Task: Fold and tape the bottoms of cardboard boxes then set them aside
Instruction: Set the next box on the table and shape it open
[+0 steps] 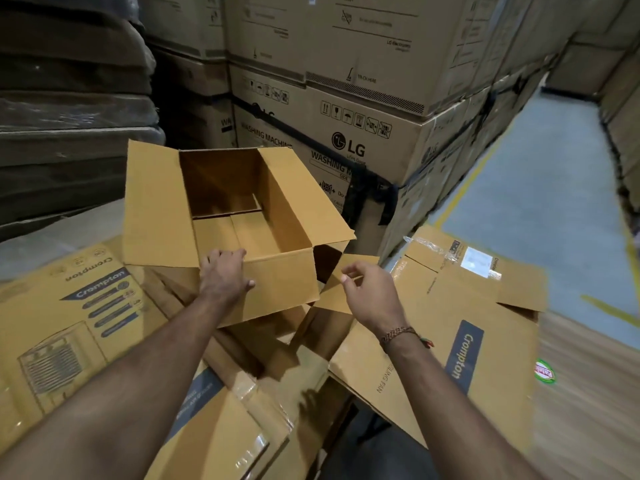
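Observation:
An open brown cardboard box [277, 282] stands upright on a pile of flattened cartons, its top flaps spread outward and its bottom flaps folded shut inside. My left hand [225, 271] grips the box's near top edge, fingers curled over the rim and thumb on the outer wall. My right hand [370, 292] hovers just right of the box above its near right flap, fingers loosely curled, holding nothing. No tape roll is in sight.
Flattened Crompton cartons [460, 327] lie left and right under the box. Tall stacks of LG washing machine boxes [346, 140] rise behind it. Wrapped dark stacks [69, 116] stand at the far left. A grey aisle floor [540, 188] with yellow lines runs off to the right.

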The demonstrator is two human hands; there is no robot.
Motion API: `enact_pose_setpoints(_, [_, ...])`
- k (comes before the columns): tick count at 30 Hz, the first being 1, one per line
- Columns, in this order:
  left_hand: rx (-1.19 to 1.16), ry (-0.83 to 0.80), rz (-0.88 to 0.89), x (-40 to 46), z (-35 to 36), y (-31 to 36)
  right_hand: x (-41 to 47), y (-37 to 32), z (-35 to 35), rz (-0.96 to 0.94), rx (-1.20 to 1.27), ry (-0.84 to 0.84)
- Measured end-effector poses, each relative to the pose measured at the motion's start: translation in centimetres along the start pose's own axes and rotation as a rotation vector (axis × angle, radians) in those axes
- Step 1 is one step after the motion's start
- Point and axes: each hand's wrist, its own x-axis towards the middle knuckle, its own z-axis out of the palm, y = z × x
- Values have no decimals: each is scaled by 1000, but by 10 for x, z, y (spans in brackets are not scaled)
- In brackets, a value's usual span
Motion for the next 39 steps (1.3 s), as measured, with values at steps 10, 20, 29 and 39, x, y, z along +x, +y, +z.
enact_pose_setpoints(10, [-289,158,74,-8,-25,4,-7,-15,15,-36,-110,-8])
enact_pose_setpoints(20, [-340,263,390,-52,-94,64,12,-50,-34,-318,-698,253])
enact_pose_setpoints(29, [-281,351,789,-97,-105,135,-38,-6,-165,-291,-977,-17])
enact_pose_setpoints(39, [-344,223,465,-175,-62,267,-121,82,-217,-45,-902,89])
